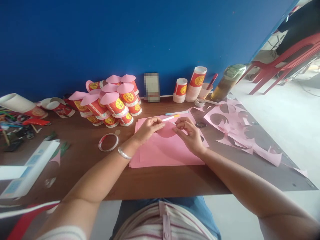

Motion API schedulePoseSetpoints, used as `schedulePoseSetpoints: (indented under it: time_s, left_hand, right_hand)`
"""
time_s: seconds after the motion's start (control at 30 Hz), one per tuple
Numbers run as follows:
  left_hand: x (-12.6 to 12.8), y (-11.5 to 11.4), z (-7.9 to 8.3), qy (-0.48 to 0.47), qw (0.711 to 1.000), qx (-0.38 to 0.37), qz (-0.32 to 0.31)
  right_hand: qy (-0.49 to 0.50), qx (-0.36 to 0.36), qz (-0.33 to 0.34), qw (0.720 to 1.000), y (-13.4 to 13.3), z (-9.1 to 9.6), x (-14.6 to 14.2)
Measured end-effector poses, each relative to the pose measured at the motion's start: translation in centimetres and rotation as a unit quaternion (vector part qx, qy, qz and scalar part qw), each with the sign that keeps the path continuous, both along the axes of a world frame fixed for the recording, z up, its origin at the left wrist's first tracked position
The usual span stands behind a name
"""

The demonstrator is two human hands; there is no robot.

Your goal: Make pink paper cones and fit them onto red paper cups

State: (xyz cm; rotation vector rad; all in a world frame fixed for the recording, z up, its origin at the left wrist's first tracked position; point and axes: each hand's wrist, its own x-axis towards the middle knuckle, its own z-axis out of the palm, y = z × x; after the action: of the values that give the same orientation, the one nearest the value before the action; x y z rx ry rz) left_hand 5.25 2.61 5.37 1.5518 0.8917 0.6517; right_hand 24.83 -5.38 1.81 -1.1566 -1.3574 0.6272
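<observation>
Between my two hands is a rounded piece of pink paper (167, 130), held above a stack of pink paper sheets (162, 155). My left hand (150, 127) pinches its left edge between thumb and fingers. At the opposite edge, my right hand (188, 133) is closed on the same piece, fingers curled. A light blue pen (181, 113) and a white pen with an orange end (171, 117) lie just beyond the hands. The scissors' dark handle (200, 125) shows partly to the right of my right hand.
Red paper cups with pink cone tops (116, 103) stand stacked at back left. A tape ring (108, 142) lies nearer. Stacked cups (196, 85) and a bottle of brownish liquid (228, 81) stand against the blue wall. Pink scraps (240, 133) cover the table's right side.
</observation>
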Motion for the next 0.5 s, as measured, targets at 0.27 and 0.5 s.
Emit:
schedulePoseSetpoints:
  time_s: [0.27,0.5]
  left_hand:
    - [-0.37,0.31,-0.57,-0.01,0.997,-0.009,-0.07]
    - [-0.3,0.34,-0.56,-0.006,0.996,-0.018,-0.09]
  right_hand:
    - [0.19,-0.183,0.106,0.959,0.28,-0.24,-0.18]
    - [0.28,-0.207,0.141,0.927,0.38,-0.33,-0.4]
